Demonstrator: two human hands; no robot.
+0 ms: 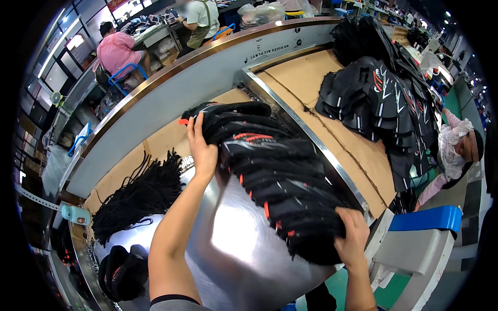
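Observation:
A long overlapping row of black shoe uppers (pixel 280 181) with red tabs and grey and red markings lies across the shiny metal worktop (pixel 228 243). My left hand (pixel 203 151) holds the far left end, fingers stretched up along the edge of the uppers and thumb against their side. At the near right end my right hand (pixel 354 236) is curled over the last uppers, its fingertips partly hidden against the black material. Between them, the two hands span the row.
Left of my left arm lie a bundle of black laces (pixel 142 194) and several black pieces (pixel 123 272). Beyond a metal divider (pixel 311 135), more black uppers (pixel 373 98) are heaped on brown board. A co-worker (pixel 459 150) stands at right, near a blue-topped grey frame (pixel 425 220).

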